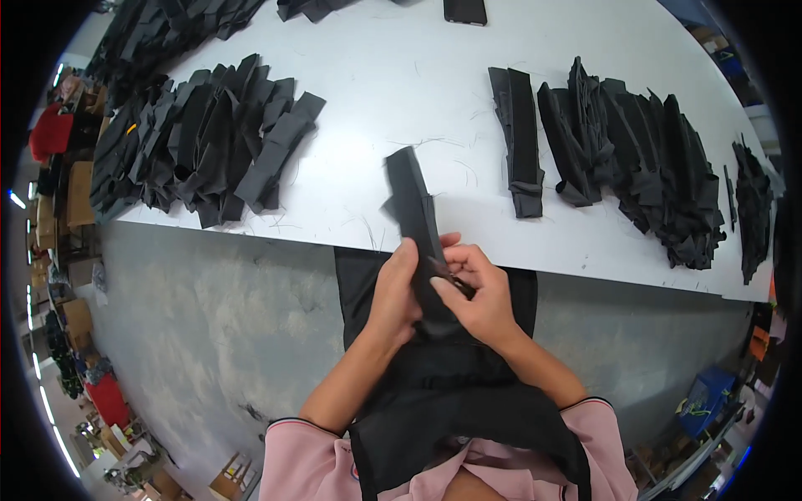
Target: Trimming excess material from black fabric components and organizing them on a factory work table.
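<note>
A folded black fabric strip (411, 196) is held up over the near edge of the table, its far end above the white top. My left hand (394, 292) is closed around its left side, the thumb lying along the cloth. From the right, my right hand (480, 296) meets the strip's lower part with thumb and fingers bent together. A small dark tool (462, 288) shows among those fingers; it looks like thread snips, but most of it is hidden. The strip's lower end blends into my black apron (443, 367).
The white table (376, 83) carries a pile of black strips (209, 142) at left and another row (626, 150) at right. One strip (522, 142) lies at that row's inner end. A dark phone (464, 11) rests at the far edge. Loose thread bits are scattered about.
</note>
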Available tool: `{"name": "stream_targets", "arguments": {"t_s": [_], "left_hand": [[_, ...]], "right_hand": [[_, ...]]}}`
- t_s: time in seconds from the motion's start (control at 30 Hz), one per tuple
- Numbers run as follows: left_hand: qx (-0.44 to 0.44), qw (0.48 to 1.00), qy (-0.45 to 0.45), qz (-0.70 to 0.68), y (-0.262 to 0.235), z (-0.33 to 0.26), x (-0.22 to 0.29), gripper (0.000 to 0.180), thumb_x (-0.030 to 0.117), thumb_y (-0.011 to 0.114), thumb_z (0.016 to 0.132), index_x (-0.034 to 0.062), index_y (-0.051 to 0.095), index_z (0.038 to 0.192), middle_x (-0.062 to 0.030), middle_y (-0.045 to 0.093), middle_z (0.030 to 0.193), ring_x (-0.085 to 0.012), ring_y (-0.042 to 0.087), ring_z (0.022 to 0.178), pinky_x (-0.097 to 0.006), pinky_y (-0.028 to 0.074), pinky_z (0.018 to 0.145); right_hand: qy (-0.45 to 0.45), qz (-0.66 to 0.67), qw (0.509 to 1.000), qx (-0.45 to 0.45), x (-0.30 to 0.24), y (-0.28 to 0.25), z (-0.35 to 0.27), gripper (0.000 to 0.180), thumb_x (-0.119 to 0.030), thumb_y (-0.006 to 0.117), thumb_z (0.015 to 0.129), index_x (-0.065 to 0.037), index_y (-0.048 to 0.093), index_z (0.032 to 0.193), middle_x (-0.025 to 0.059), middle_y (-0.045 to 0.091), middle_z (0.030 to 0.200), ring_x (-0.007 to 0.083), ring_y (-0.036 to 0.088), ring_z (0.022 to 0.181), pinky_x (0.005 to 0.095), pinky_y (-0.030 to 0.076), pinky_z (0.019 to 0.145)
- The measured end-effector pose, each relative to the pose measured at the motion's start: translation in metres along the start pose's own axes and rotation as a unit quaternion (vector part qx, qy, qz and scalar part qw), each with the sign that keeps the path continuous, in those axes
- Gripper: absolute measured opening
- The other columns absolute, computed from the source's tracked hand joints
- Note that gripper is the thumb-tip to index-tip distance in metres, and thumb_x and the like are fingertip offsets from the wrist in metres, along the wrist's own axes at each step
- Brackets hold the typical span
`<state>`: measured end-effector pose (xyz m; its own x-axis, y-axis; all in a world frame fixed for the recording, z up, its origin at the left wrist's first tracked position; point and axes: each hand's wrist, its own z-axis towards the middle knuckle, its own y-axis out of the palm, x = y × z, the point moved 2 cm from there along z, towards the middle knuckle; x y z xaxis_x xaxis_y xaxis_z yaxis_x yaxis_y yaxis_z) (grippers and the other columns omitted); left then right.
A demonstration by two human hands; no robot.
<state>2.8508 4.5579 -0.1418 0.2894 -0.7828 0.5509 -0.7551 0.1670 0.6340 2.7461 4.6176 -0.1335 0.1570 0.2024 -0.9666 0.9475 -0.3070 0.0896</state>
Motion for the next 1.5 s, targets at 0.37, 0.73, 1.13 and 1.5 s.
{"name": "stream_targets", "arguments": {"t_s": [0.37, 0.73, 1.13, 1.5], "left_hand": [[-0.008, 1.0, 0.017, 0.021, -0.007, 0.0, 0.015, 0.034, 0.022, 0.054, 0.092, -0.0018, 0.047, 0.115, -0.0152, 0.061, 0.101, -0.0223, 0.063, 0.082, -0.034, 0.055, 0.071], [-0.029, 0.999, -0.012, 0.023, -0.003, -0.006, 0.019, 0.026, 0.022, 0.054, 0.091, -0.0026, 0.052, 0.101, -0.0132, 0.063, 0.093, -0.0173, 0.062, 0.072, -0.029, 0.053, 0.065], [-0.025, 0.996, -0.067, 0.054, -0.003, -0.008, 0.02, 0.023, 0.02, 0.054, 0.092, -0.0027, 0.056, 0.096, -0.0108, 0.061, 0.079, -0.0157, 0.059, 0.061, -0.027, 0.05, 0.057], [-0.034, 0.998, -0.051, 0.031, -0.004, -0.012, 0.019, 0.026, 0.021, 0.056, 0.09, -0.0036, 0.055, 0.098, -0.0119, 0.063, 0.083, -0.0156, 0.062, 0.064, -0.026, 0.052, 0.06]], "right_hand": [[-0.154, -0.247, 0.95, 0.114, -0.027, -0.027, 0.0, 0.025, -0.006, 0.069, 0.075, -0.004, 0.059, 0.098, 0.0066, 0.059, 0.073, 0.0142, 0.059, 0.06, 0.0247, 0.046, 0.054], [-0.284, -0.448, 0.843, 0.083, -0.029, -0.028, 0.014, 0.027, -0.003, 0.067, 0.071, -0.004, 0.06, 0.097, 0.0073, 0.061, 0.075, 0.0224, 0.059, 0.061, 0.0305, 0.043, 0.053], [-0.264, -0.399, 0.874, 0.081, -0.024, -0.03, 0.014, 0.024, -0.006, 0.067, 0.072, -0.004, 0.06, 0.096, 0.0061, 0.061, 0.073, 0.021, 0.061, 0.061, 0.03, 0.044, 0.05], [-0.232, -0.334, 0.905, 0.125, -0.021, -0.031, 0.005, 0.019, -0.005, 0.067, 0.075, -0.003, 0.061, 0.093, 0.0094, 0.063, 0.075, 0.0231, 0.062, 0.06, 0.0291, 0.045, 0.051]]}}
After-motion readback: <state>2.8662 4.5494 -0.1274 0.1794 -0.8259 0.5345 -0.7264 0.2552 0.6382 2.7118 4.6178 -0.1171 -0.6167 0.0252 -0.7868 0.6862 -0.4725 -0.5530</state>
